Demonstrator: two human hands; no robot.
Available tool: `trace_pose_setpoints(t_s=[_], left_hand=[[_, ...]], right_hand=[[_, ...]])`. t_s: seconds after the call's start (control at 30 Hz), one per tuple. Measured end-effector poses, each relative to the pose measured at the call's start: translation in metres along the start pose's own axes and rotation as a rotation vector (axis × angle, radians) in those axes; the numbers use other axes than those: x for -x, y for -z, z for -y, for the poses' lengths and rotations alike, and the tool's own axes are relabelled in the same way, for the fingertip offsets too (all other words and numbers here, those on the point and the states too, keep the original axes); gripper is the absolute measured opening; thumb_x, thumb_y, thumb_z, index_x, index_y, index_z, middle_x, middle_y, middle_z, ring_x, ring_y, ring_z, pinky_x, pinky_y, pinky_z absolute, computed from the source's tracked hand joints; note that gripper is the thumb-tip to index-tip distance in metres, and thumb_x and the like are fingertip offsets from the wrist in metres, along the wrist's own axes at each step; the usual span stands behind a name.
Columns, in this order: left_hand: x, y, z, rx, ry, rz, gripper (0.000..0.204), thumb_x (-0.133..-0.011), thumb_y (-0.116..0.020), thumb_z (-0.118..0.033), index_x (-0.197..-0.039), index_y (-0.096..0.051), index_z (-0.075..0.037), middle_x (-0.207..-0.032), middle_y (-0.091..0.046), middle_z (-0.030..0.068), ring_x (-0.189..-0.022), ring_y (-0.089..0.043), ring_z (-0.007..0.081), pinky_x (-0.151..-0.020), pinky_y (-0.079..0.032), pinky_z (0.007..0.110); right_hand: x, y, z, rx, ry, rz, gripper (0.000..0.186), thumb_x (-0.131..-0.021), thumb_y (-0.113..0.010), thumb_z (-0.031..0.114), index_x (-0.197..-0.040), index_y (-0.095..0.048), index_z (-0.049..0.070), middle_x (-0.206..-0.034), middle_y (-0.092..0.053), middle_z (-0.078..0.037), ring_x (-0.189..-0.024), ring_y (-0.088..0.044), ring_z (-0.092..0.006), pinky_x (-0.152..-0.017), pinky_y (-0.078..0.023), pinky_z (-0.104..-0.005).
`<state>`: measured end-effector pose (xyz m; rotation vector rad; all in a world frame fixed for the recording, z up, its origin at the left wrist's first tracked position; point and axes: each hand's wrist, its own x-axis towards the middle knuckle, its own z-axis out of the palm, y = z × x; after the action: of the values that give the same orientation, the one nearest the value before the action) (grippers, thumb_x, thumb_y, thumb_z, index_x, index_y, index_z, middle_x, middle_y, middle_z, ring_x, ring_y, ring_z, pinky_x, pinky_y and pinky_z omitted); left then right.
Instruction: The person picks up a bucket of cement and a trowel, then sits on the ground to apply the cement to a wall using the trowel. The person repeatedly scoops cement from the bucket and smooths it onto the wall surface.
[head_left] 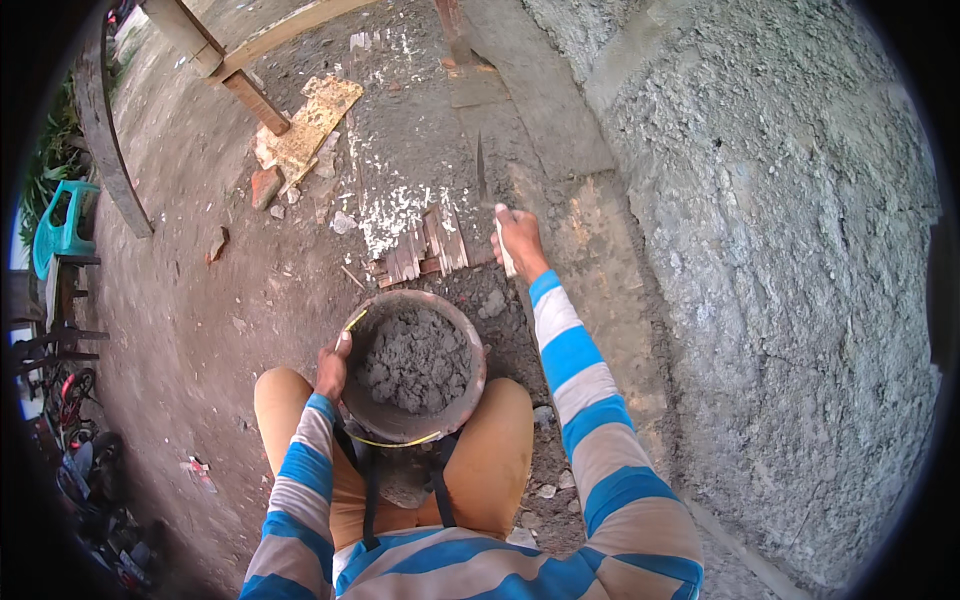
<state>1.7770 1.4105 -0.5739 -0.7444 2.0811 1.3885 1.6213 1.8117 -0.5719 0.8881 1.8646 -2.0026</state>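
Observation:
A round bucket [478, 352] of wet grey mortar [415, 362] sits between my knees, its yellow handle lying along the rim. My left hand [332, 368] is closed on the bucket's left rim, thumb on top. Farther forward and to the right, my right hand [519, 240] grips the pale handle of a trowel [481, 172]. The trowel's thin blade points away from me and appears almost edge-on, above the smoothed cement ledge [548, 125] at the foot of the wall. I cannot tell whether the blade touches the ledge.
A rough grey plastered wall [790, 260] rises along the right. Ahead lie paint-spattered boards [425, 248], a flat yellowish board [310, 125] and a brick piece [266, 187]. Wooden posts [185, 35] stand at the upper left. A teal plastic chair [66, 228] and motorbikes [90, 470] are far left.

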Motion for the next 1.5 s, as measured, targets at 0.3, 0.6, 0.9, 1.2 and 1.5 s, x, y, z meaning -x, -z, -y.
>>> trace_pose_setpoints(t_s=[0.3, 0.6, 0.9, 1.2, 1.5], left_hand=[[0.004, -0.007, -0.007, -0.135, 0.026, -0.1, 0.069, -0.098, -0.053, -0.052, -0.137, -0.054, 0.005, -0.135, -0.058, 0.0198, -0.129, -0.05, 0.0292, -0.113, -0.032, 0.038], [0.008, -0.002, -0.006, -0.069, 0.006, -0.088, 0.066, -0.098, -0.053, -0.052, -0.134, -0.057, 0.004, -0.129, -0.063, 0.0182, -0.123, -0.056, 0.0269, -0.108, -0.038, 0.037], [0.01, -0.005, -0.009, -0.155, 0.039, -0.143, 0.066, -0.097, -0.054, -0.052, -0.132, -0.059, 0.004, -0.124, -0.065, 0.0196, -0.12, -0.057, 0.0273, -0.107, -0.038, 0.037], [0.004, -0.01, -0.009, -0.07, 0.0, -0.089, 0.063, -0.099, -0.055, -0.049, -0.133, -0.058, 0.004, -0.126, -0.064, 0.017, -0.12, -0.056, 0.0249, -0.106, -0.038, 0.035], [0.011, -0.009, -0.018, -0.06, 0.031, -0.119, 0.061, -0.099, -0.055, -0.047, -0.131, -0.06, 0.005, -0.123, -0.066, 0.0153, -0.116, -0.057, 0.0222, -0.105, -0.039, 0.034]], right_hand=[[-0.136, -0.072, 0.066, -0.28, -0.049, -0.093, 0.034, -0.097, -0.059, 0.029, -0.091, -0.056, -0.004, -0.069, -0.062, -0.014, -0.048, -0.059, -0.0223, -0.04, -0.049, -0.0367], [-0.084, -0.055, -0.003, -0.586, -0.115, -0.223, 0.038, -0.096, -0.063, 0.033, -0.091, -0.058, -0.005, -0.065, -0.061, -0.014, -0.044, -0.057, -0.0234, -0.036, -0.046, -0.0368], [-0.004, -0.014, -0.034, -0.498, -0.1, -0.386, 0.036, -0.097, -0.062, 0.032, -0.091, -0.059, -0.003, -0.064, -0.059, -0.011, -0.043, -0.056, -0.0212, -0.034, -0.044, -0.0352], [-0.062, -0.033, 0.011, -0.385, -0.016, -0.155, 0.035, -0.098, -0.06, 0.031, -0.093, -0.059, -0.003, -0.064, -0.06, -0.012, -0.043, -0.055, -0.0202, -0.035, -0.044, -0.0352], [0.009, -0.036, -0.039, -0.491, -0.058, -0.391, 0.033, -0.099, -0.057, 0.029, -0.086, -0.055, -0.001, -0.06, -0.055, -0.01, -0.041, -0.054, -0.0209, -0.032, -0.042, -0.0351]])
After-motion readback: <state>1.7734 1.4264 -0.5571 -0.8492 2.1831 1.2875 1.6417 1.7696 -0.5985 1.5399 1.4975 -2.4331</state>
